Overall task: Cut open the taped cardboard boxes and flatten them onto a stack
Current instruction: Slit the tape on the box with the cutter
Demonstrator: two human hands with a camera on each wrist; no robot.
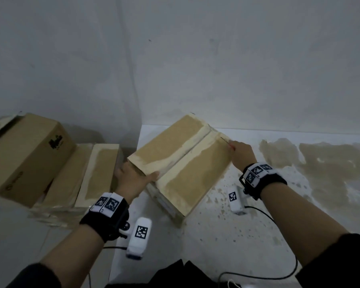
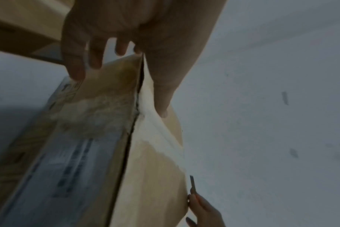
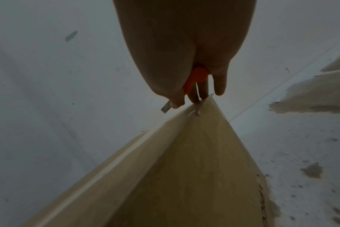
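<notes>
A brown cardboard box (image 1: 181,163) lies on the white table, with pale tape along its centre seam. My left hand (image 1: 133,177) braces its near left end: the thumb (image 2: 163,92) lies along the top flap and the fingers (image 2: 74,66) spread on the labelled end face. A dark slit runs between that face and the top. My right hand (image 1: 242,152) is at the box's far right corner and grips an orange utility knife (image 3: 196,76). Its blade (image 3: 166,108) sticks out past the corner, clear of the cardboard. The box (image 3: 175,176) fills the lower right wrist view.
To the left, off the table, stand a large closed box (image 1: 25,159) and lower taped boxes (image 1: 100,173) beside it. The table (image 1: 227,235) carries brown paper residue (image 1: 330,163) at the right. A grey wall rises close behind. Cables (image 1: 279,273) trail at the near edge.
</notes>
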